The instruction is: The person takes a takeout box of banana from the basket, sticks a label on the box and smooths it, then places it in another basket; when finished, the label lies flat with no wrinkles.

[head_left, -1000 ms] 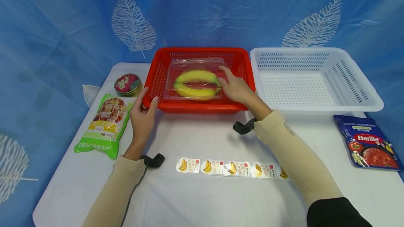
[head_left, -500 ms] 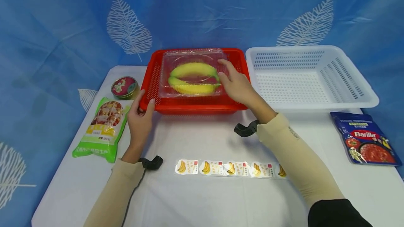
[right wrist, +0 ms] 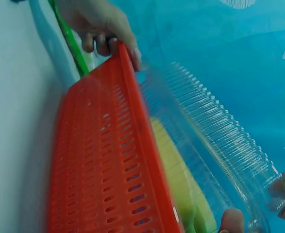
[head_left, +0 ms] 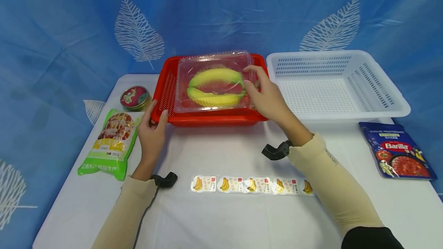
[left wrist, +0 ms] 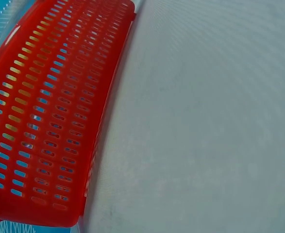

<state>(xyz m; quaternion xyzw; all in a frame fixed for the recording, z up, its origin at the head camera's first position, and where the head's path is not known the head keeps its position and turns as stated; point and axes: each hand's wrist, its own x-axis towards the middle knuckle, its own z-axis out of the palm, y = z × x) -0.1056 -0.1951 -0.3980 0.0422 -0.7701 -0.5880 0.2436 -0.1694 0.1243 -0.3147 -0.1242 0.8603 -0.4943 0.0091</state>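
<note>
My right hand (head_left: 269, 97) pinches the right edge of a clear plastic clamshell box (head_left: 183, 83), thumb at the front and fingers behind. Inside the box lie two yellow bananas (head_left: 216, 77) with greenish ends, curved toward each other. The box overlaps the red plastic basket (head_left: 221, 119) in the head view; in the right wrist view it rises above the basket's rim, slightly tilted. My left hand (head_left: 151, 135) holds the basket's front left corner, thumb and fingers at the rim. The left wrist view shows the basket's slotted front wall (left wrist: 55, 107).
A white basket (head_left: 339, 116) stands right of the red one. A blue Barilla pouch (head_left: 398, 151) lies at the right. A round tin (head_left: 135, 98) and a green food bag (head_left: 110, 141) are at the left. A strip of banana stickers (head_left: 249, 185) lies in front.
My right hand has lifted the clamshell box with the bananas up from inside the red basket and drawn it slightly right. The left hand stays at the basket's corner.
</note>
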